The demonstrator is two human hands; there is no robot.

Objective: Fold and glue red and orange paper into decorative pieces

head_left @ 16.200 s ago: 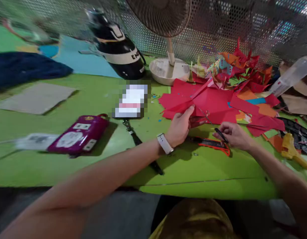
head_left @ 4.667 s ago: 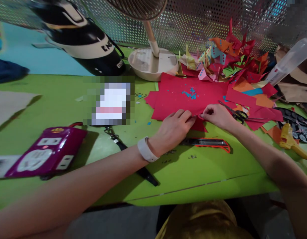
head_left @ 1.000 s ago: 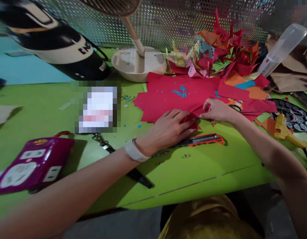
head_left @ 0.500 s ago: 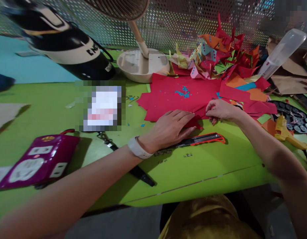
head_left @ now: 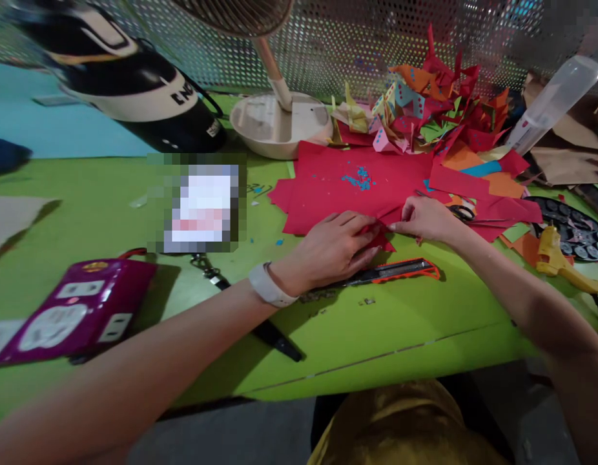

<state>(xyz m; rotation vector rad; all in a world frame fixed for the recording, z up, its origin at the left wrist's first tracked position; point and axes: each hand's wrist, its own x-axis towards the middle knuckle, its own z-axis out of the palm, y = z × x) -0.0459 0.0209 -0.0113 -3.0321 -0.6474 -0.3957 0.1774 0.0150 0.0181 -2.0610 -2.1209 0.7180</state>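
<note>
A small folded piece of red paper (head_left: pixel 388 243) lies at the front edge of a stack of red paper sheets (head_left: pixel 323 194). My left hand (head_left: pixel 332 248) is closed on its left side, fingers bent and thumb below. From the right, my right hand (head_left: pixel 427 218) pinches the paper between thumb and forefinger; its other fingers are curled in. Part of the folded piece is hidden under my left fingers. Just below my left hand is an orange and black box cutter (head_left: pixel 400 271). Scissors (head_left: pixel 461 212) lie beside my right wrist, partly covered.
Blue paper bits (head_left: pixel 360 179) dot the red sheets. Behind stand folded paper figures (head_left: pixel 425 97), a fan base (head_left: pixel 299 132) and a large bottle (head_left: pixel 148 97). A yellow glue gun (head_left: pixel 553 258) lies at right. At left are a blurred-out phone (head_left: pixel 202 206) and a purple power box (head_left: pixel 81 310).
My right hand's thumb and forefinger have moved left to pinch the red paper close to my left hand. My left fingers have bent more around it.
</note>
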